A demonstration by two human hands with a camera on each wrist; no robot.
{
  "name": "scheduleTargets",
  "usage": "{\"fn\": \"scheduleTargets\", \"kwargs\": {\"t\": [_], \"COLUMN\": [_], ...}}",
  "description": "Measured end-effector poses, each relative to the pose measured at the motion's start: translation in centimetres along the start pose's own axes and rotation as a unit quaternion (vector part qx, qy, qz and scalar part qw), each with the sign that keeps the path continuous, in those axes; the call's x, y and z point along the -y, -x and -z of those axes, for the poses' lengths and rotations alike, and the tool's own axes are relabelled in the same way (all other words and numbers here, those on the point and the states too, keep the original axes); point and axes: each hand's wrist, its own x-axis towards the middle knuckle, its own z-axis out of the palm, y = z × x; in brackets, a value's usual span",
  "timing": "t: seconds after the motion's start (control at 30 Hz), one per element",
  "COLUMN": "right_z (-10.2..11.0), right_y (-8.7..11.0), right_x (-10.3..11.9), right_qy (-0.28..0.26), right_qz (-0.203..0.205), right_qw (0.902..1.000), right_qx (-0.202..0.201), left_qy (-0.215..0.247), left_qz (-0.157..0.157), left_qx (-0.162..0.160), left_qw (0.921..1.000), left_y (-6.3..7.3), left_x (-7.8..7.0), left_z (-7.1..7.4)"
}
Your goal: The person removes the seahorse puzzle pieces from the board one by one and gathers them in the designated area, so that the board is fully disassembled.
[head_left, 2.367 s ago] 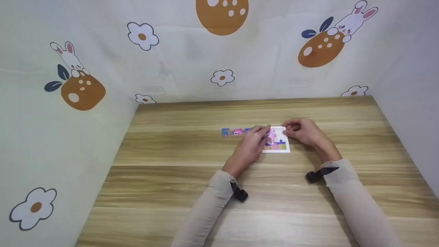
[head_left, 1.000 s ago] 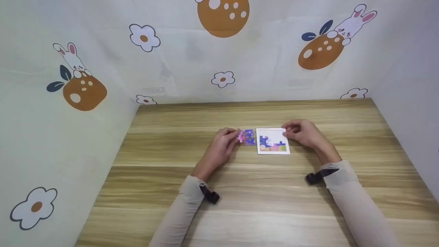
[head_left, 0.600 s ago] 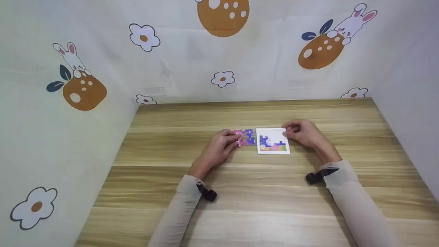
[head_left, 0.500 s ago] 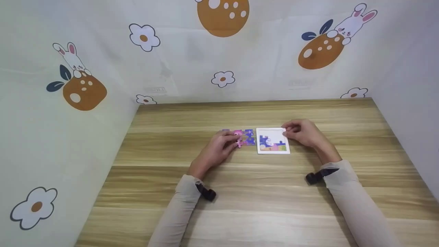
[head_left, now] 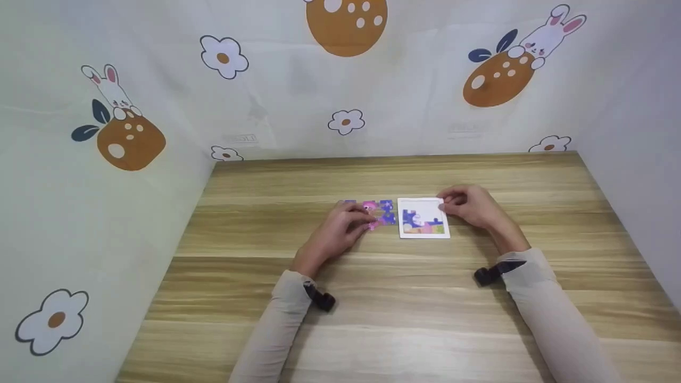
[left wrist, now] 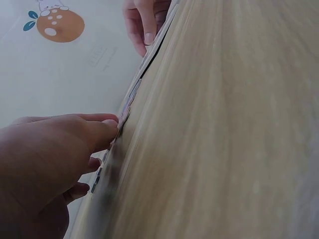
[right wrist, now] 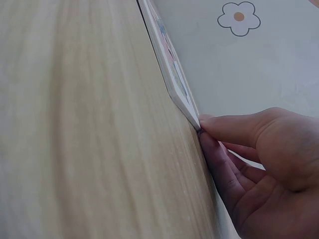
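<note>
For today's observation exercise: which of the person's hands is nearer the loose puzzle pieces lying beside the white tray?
Left. The left hand touches the loose puzzle pieces; the right hand holds the white tray at its far right corner.

wooden table (head_left: 404,314) beneath both hands, cream backdrop (head_left: 287,96) printed with rabbits, flowers and orange spotted eggs beyond the hands, plain grey wall (head_left: 633,106) right of the right hand

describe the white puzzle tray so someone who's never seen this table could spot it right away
Start at the wooden table and look to its middle, between the two hands. The white puzzle tray is the square lying flat with the right hand pinching its far right corner. Unlike the loose puzzle pieces just to its left, at the left hand, it has a white border framing a partly filled picture.
</note>
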Motion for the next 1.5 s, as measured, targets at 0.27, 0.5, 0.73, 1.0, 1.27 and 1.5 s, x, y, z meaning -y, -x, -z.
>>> {"fn": "scheduleTargets", "kwargs": {"t": [0.27,0.5,0.73,1.0,1.27,1.5], "right_z": [0.0,-0.1,-0.1,-0.1,0.0,0.0], "right_y": [-0.2,-0.1,-0.2,-0.2,-0.2,-0.2], "right_x": [-0.1,-0.2,-0.3,-0.3,-0.3,-0.5], "right_qy": [0.002,0.000,0.002,-0.001,-0.001,-0.003], "right_qz": [-0.009,-0.001,-0.008,-0.001,-0.006,-0.004], "right_qw": [1.0000,1.0000,1.0000,1.0000,1.0000,1.0000], "right_qx": [0.002,-0.001,-0.001,-0.003,0.000,0.000], "left_qy": [-0.004,-0.005,-0.005,0.012,0.013,-0.006], "left_qz": [0.015,-0.018,-0.013,-0.023,-0.025,-0.031], "left_qx": [-0.005,-0.029,-0.035,-0.038,-0.008,-0.014], "left_qw": [0.9999,0.9994,0.9993,0.9990,0.9996,0.9994], "left_y": [0.0,-0.2,-0.3,-0.9,-2.4,-4.0], "left_x": [0.1,0.4,0.2,-1.1,-2.8,-4.0], "left_z": [-0.1,-0.4,-0.6,-1.0,-2.1,-2.9]}}
